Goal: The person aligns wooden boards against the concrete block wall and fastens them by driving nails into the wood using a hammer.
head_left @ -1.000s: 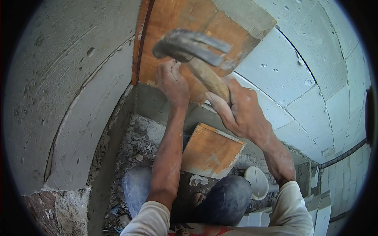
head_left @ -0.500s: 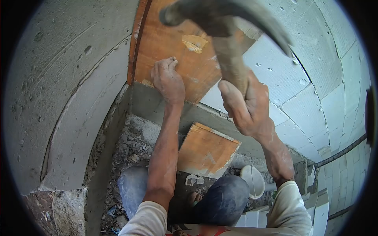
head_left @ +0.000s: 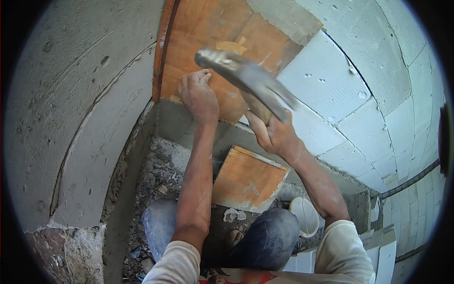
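Observation:
My right hand (head_left: 274, 130) grips the handle of a claw hammer (head_left: 246, 78), whose head is blurred by motion. The hammer's striking face is close to the fingertips of my left hand (head_left: 198, 94). That hand is closed in a pinch against an orange-brown plywood board (head_left: 182, 45) standing along the block wall. Whatever lies between those fingers is too small or hidden to name. A yellowish torn patch (head_left: 231, 46) shows on the board behind the hammer head.
Grey block wall (head_left: 94, 118) rises on the left, and pale blocks (head_left: 312, 75) on the right. A smaller plywood piece (head_left: 248, 182) leans near my knees. Beside my right knee sits a whitish bowl-like container (head_left: 304, 217). Rubble (head_left: 158, 170) covers the ground.
The claw hammer in my right hand has swung down and left, from high up to near my left fingertips. My left hand stays at nearly the same spot on the board.

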A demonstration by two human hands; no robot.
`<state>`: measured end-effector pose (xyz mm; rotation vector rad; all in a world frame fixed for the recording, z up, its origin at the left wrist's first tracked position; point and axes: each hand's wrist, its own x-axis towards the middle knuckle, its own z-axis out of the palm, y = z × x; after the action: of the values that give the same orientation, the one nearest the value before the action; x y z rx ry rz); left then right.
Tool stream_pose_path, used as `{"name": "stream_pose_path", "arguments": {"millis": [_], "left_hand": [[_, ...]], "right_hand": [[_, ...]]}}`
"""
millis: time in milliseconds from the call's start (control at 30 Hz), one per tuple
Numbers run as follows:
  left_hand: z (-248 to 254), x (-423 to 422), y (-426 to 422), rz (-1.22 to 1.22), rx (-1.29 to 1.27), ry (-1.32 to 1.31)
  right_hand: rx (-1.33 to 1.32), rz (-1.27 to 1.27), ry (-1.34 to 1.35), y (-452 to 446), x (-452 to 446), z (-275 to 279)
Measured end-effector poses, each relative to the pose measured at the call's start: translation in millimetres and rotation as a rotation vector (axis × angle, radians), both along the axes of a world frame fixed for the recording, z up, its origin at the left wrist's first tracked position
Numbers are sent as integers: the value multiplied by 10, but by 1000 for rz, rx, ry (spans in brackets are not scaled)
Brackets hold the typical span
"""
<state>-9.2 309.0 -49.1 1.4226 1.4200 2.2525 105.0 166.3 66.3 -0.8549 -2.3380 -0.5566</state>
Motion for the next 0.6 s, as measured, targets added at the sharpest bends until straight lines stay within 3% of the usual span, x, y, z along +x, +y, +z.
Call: {"name": "stream_pose_path", "arguments": {"millis": [67,133,200,233,333,400,433,467,533,567,600], "left_hand": [[-51,-13,-15,-17,-35,8],[9,-53,55,-14,-42,10],[-46,-42,-8,-100,-6,9],[-50,-47,12,-90,-3,6],[-42,-55,-39,-180,-46,-52],[8,-100,-132,-254,-68,-196],[-28,-97,-164,-259,-64,-190],[-56,-107,-117,-266,-80,-159],[-94,-107,-94,-264,-107,-146],[-83,-103,-70,-274,-99,-163],[-91,-89,-87,-291,-100,-173]], "right_hand": [[-489,-677,-84,103,92,-43],[-459,-619,-83,61,-24,149],[-419,-342,223,-174,-140,127],[-416,-333,218,-172,-168,88],[-99,-76,303,-125,-130,-80],[-485,-615,25,52,-11,-121],[-519,-687,-24,100,-13,-108],[-503,-681,-18,57,-38,-114],[-539,-412,358,-171,-208,-40],[-534,-408,353,-87,-182,-78],[-236,-235,258,3,-115,-180]]}}
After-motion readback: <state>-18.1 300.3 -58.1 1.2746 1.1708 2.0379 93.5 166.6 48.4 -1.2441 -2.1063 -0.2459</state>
